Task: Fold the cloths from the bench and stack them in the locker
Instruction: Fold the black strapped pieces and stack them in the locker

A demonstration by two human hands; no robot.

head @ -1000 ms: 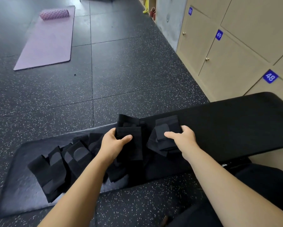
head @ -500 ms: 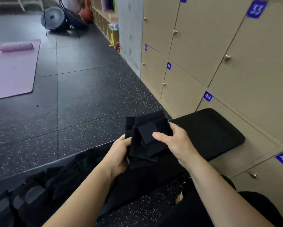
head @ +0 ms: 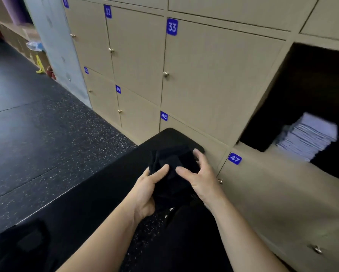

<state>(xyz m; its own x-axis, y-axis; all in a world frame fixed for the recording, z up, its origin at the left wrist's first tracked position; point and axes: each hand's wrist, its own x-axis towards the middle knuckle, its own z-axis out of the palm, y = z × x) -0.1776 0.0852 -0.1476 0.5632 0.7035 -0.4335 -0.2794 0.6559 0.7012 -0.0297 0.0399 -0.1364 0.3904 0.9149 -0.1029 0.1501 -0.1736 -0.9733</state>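
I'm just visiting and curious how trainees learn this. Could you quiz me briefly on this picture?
1. True or false: both the left hand and right hand hold the black cloths.
2. Which number label sits nearest the lower left corner of the open locker? A 33, B 47, C 49.
3. What lies inside that locker?
Key: 1 true; 2 B, label 47; 3 a pale folded stack.

A small bundle of folded black cloths was held just above the far end of the black padded bench, gripped between the left hand and right hand, while the open locker on the right held a pale folded stack near its front edge.
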